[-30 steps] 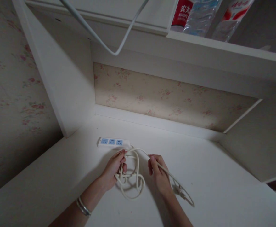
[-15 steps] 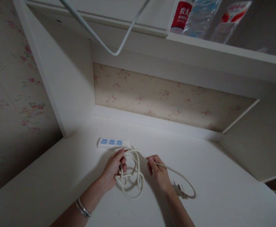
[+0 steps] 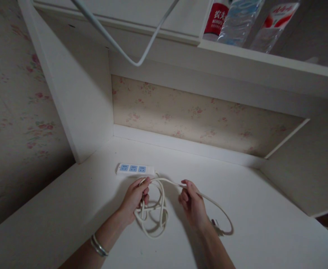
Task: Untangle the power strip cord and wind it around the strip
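Note:
A white power strip with several blue sockets lies on the white desk. Its cream power cord is gathered in loose loops below it. My left hand, wearing silver bangles at the wrist, is closed around the top of these loops. From there one length of cord runs rightward to my right hand, whose curled fingers hold it loosely, with the index finger lifted a little. Beyond that hand the cord bends round to the plug, which rests on the desk with its prongs showing, partly behind my right forearm.
Overhead, a pale bent tube or cable hangs across the view. Plastic bottles stand on the upper shelf. A white side panel rises at the left, and floral wallpaper backs the desk.
My right hand has slid a little rightward along the cord, its fingers loosening and turning. The loops under my left hand have shifted slightly left and down. The power strip and plug stay put.

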### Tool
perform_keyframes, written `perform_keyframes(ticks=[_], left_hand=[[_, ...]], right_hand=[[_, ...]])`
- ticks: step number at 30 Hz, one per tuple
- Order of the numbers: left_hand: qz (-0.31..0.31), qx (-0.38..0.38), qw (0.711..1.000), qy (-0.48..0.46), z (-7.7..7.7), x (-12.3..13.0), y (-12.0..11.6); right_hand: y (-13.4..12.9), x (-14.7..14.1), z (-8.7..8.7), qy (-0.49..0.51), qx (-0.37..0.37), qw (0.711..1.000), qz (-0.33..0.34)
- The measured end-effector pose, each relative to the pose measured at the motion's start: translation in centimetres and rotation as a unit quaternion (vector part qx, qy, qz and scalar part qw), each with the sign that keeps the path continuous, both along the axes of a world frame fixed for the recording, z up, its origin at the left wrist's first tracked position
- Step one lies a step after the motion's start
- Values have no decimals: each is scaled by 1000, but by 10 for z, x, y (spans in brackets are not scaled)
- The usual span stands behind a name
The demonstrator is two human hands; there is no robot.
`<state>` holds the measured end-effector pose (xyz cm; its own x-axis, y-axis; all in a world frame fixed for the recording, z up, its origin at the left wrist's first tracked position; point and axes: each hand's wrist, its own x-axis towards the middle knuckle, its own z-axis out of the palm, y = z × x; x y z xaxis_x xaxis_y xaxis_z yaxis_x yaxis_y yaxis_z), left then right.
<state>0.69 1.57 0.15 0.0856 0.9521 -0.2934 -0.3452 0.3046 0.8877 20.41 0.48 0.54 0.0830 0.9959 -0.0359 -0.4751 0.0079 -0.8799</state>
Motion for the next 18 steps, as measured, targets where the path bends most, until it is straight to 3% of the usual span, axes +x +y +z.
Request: perform_keyframes(ticks=[4,7,10,13,18], left_hand=[[33,-10,999,-28,-3,-4,4],[33,-5,999,-37,-4,-5,5],[18,0,999,-32,-4,-3,4],[14,-2,999,-31,-3,-2,3],[3,-3,999,-39,3,-4,1]], right_hand=[[1,30,11,143,35,985,-89],[3,61,5,203,67,964,-156],[4,79,-1,219,93,956,-169],[3,79,3,228,97,955,-165],[0,55,17,188,90,969,-133]])
